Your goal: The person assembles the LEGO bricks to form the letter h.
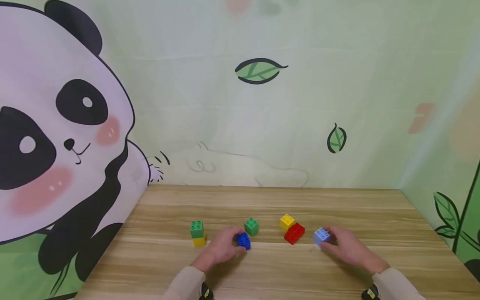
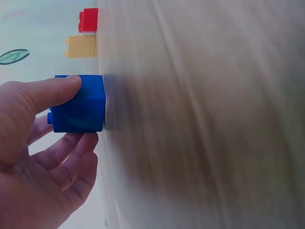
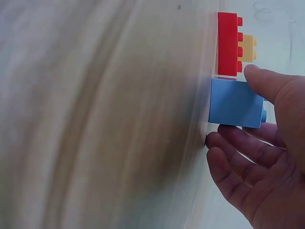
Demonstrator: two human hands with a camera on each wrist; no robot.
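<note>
The left hand [image 1: 224, 246] grips the blue brick [image 1: 243, 241] between thumb and fingers, at or just over the table [image 1: 270, 273]; whether its base touches the wood I cannot tell. The right hand [image 1: 346, 246] pinches the pale brick [image 1: 321, 236] in the same manner, well apart to the right, its studs facing up. Just behind the blue brick stands a green brick [image 1: 251, 226]. Between the two hands lie a red brick [image 1: 294, 233] and, right behind it, a yellow brick [image 1: 287, 222] — the red one set at an angle, nearer the pale brick. Left of the left hand stands a stack [image 1: 196, 230], green over yellow. Behind it all is a pale green wall [image 1: 180, 91] — with a big panda [image 1: 71, 129] at left.
</note>
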